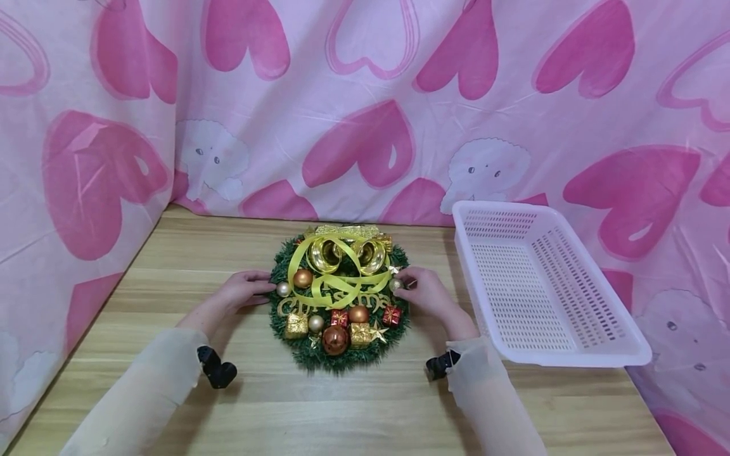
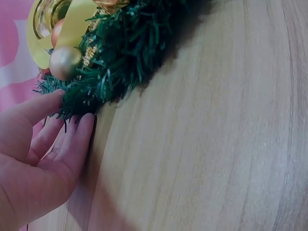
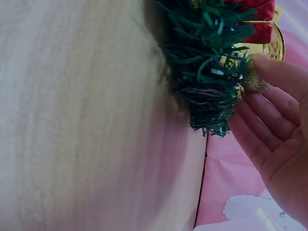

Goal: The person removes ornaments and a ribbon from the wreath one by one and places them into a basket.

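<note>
Bright even light, soft shadows, wide-angle edge bending, blurry wrist views

The wreath (image 1: 339, 297) lies on the table (image 1: 365, 405), midway between its left and right edges and near the back edge. The left hand (image 1: 242, 290) touches the wreath's left rim, the right hand (image 1: 424, 292) its right rim. The basket (image 1: 542, 285) sits at the table's right edge, overhanging it, right of the right hand.
</note>
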